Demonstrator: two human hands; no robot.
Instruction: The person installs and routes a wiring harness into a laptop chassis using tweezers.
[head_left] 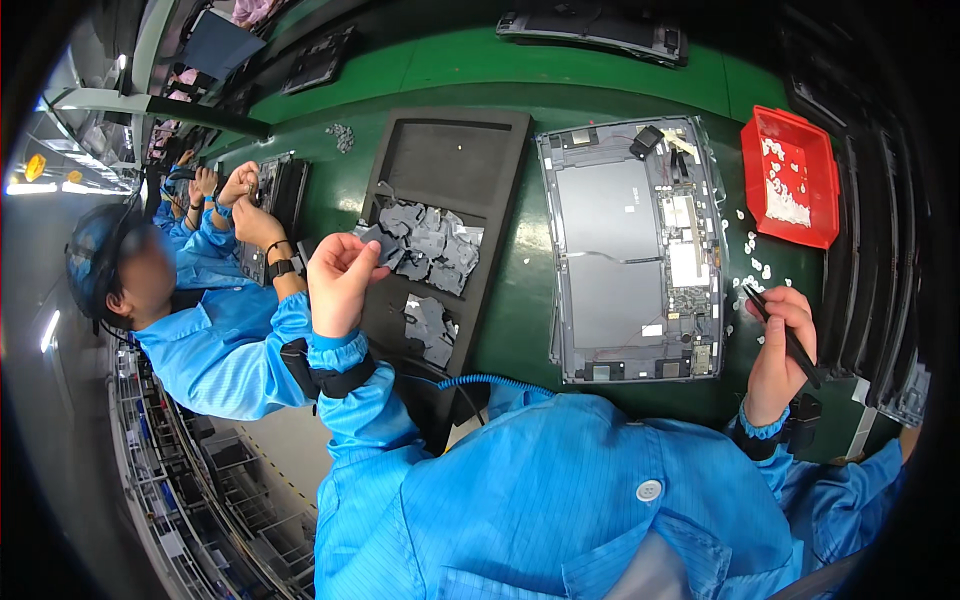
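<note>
My left hand (342, 283) pinches a small dark grey flat piece (379, 243) between thumb and fingertips. It hovers beside a black foam tray (505, 135), whose compartments hold several crumpled-looking thin grey pieces (430, 245). In my right hand (778, 360) are black tweezers (797, 347), their tips pointing at small white pieces (750, 265) scattered on the table. Between my hands lies an opened device housing (610, 210) with a large grey panel, a thin ribbon cable and a circuit board (690, 240). A small black block (647, 141) sits near its upper edge.
A red bin (832, 190) with small white pieces stands at the right. Dark panels are stacked along the right edge, and others (590, 35) lie at the back. A co-worker (200, 330) in blue works close on my left. A coiled blue cord (495, 380) runs in front of me.
</note>
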